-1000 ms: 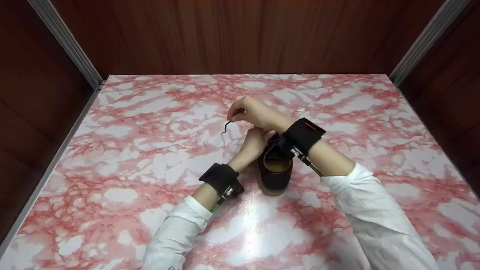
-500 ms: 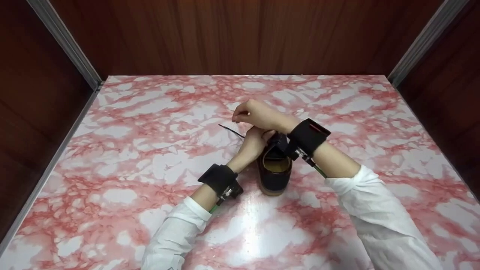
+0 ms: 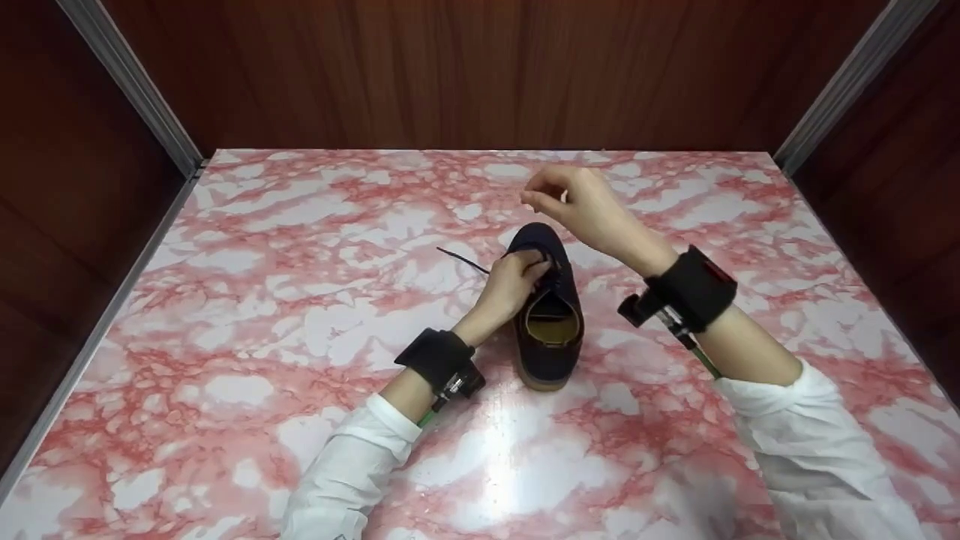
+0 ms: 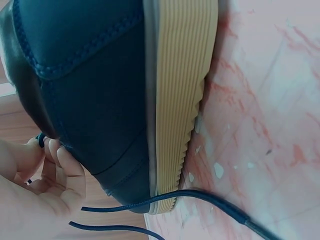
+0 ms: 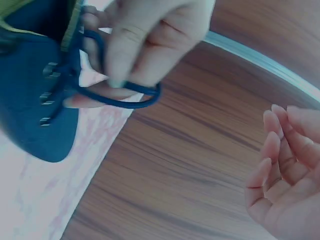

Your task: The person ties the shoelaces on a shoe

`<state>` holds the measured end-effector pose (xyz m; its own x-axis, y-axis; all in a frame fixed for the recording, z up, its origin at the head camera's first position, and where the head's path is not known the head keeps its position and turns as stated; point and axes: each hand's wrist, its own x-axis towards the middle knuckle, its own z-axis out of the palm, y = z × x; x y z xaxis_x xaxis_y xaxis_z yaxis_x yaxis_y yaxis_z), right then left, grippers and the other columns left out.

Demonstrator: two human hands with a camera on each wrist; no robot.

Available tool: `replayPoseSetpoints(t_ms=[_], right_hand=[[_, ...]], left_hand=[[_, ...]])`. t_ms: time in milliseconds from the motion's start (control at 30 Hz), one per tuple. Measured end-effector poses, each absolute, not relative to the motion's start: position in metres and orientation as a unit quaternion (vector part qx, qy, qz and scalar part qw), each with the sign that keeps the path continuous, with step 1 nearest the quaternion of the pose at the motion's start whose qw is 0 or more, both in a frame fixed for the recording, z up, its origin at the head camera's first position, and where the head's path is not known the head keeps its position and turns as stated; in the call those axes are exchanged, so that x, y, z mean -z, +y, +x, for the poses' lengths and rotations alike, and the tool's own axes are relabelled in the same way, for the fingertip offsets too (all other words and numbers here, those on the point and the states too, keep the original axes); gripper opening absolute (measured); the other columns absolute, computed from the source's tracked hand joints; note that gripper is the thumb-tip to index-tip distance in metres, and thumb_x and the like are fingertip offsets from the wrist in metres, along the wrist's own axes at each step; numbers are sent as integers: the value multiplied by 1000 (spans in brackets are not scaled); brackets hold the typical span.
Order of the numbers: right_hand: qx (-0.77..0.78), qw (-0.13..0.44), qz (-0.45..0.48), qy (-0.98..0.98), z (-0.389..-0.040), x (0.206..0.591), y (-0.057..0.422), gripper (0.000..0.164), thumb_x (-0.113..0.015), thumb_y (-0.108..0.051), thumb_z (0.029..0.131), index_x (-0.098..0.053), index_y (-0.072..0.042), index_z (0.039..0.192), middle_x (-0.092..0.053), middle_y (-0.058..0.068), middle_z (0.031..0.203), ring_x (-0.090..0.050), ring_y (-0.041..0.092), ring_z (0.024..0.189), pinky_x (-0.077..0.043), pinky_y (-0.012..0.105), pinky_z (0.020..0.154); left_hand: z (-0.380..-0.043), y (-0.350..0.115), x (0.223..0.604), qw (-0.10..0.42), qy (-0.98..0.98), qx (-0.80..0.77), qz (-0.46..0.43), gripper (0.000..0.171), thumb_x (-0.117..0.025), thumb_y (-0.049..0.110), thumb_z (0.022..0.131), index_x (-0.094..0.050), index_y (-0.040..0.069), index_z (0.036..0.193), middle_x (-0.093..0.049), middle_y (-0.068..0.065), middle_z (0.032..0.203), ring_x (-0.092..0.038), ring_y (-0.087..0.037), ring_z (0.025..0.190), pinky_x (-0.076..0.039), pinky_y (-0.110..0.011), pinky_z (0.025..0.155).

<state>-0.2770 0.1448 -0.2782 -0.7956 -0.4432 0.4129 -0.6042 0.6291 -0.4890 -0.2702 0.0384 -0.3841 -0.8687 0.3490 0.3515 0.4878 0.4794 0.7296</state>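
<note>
A dark blue lace-up shoe [image 3: 551, 364] stands on its tan ribbed sole [image 4: 180, 80], toe pointing away from me. My left hand [image 3: 508, 291] is over its laces, thumb and fingers pinching a loop of dark blue shoelace [image 5: 142, 100] in the right wrist view. Past that hand's left side a lace end [image 3: 461, 259] sticks out; the left wrist view has two loose strands below the fingers. Up and to the right of the toe hovers my right hand [image 3: 592, 210], fingers loosely bent, thumb near the fingertips, nothing between them.
The shoe is on a red-and-white marbled tabletop [image 3: 247, 390]. A brown wood-grain panel [image 3: 480, 75] rises along the far edge, with more dark panels at both sides. Each wrist wears a black strap [image 3: 694, 289] with a small camera and cable.
One second ago my right hand pinched the lace end left of the shoe. It has let go and moved right and farther off, uncovering the toe. My left hand has stayed put.
</note>
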Motion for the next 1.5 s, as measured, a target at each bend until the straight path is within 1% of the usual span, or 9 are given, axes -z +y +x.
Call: replayPoseSetpoints(t_ms=[167, 367, 500, 633, 967, 1100, 1200, 1267, 1500], right_hand=[[-318, 107, 269, -903, -269, 306, 165, 19, -45, -32, 69, -54, -15, 69, -47, -6, 59, -39, 5, 49, -30, 23, 41], [-323, 91, 266, -904, -269, 329, 175, 16, -48, -32, 67, -52, -17, 70, -47, -6, 63, -40, 6, 55, -32, 22, 47], [-320, 84, 265, -906, -269, 332, 175, 16, -48, -33, 67, -51, -18, 71, -46, -7, 64, -38, 6, 56, -31, 22, 48], [-314, 86, 261, -909, -270, 331, 176, 16, -48, -33, 66, -51, -18, 71, -46, -7, 64, -37, 6, 56, -30, 22, 48], [-286, 101, 268, -914, -272, 334, 174, 16, -47, -33, 67, -53, -18, 68, -46, -8, 61, -37, 6, 51, -29, 21, 43], [-282, 106, 273, -914, -273, 336, 173, 16, -47, -32, 68, -54, -18, 67, -47, -8, 59, -36, 6, 48, -29, 21, 41], [-287, 104, 286, -909, -274, 337, 171, 16, -47, -30, 69, -55, -16, 67, -48, -7, 60, -36, 6, 47, -29, 21, 41], [-287, 109, 289, -907, -274, 338, 171, 14, -48, -28, 69, -55, -16, 67, -48, -8, 60, -35, 6, 47, -29, 21, 41], [-290, 109, 269, -912, -273, 338, 172, 16, -46, -30, 69, -54, -17, 70, -47, -8, 62, -35, 7, 47, -28, 21, 41]], left_hand=[[-271, 39, 385, 68, -854, 458, -238, 15, -44, 20, 72, -49, 10, 63, -44, 2, 52, -41, -4, 44, -32, -15, 43], [-271, 39, 385, 86, -862, 440, -236, 12, -45, 23, 71, -51, 13, 67, -43, 5, 55, -40, -3, 49, -31, -16, 48], [-270, 39, 385, 105, -859, 437, -243, 11, -46, 23, 71, -53, 15, 72, -45, 7, 60, -40, -4, 55, -30, -17, 53], [-270, 40, 385, 127, -858, 431, -251, 11, -47, 22, 70, -54, 15, 73, -47, 7, 65, -40, -3, 60, -29, -16, 55], [-269, 43, 386, 134, -865, 418, -242, 13, -47, 23, 69, -57, 15, 70, -42, 7, 59, -40, -4, 54, -29, -15, 52], [-269, 42, 386, 150, -864, 409, -252, 13, -47, 23, 69, -57, 15, 71, -42, 6, 58, -40, -5, 55, -29, -15, 52], [-269, 41, 386, 159, -866, 402, -254, 13, -48, 24, 68, -58, 17, 73, -44, 7, 61, -42, -4, 60, -29, -16, 55], [-269, 41, 386, 151, -865, 407, -251, 13, -48, 24, 68, -58, 17, 74, -46, 7, 64, -42, -4, 62, -30, -15, 55], [-268, 29, 380, 68, -851, 468, -228, 17, -48, 26, 67, -58, 13, 74, -47, 5, 60, -44, -5, 46, -33, -14, 43]])
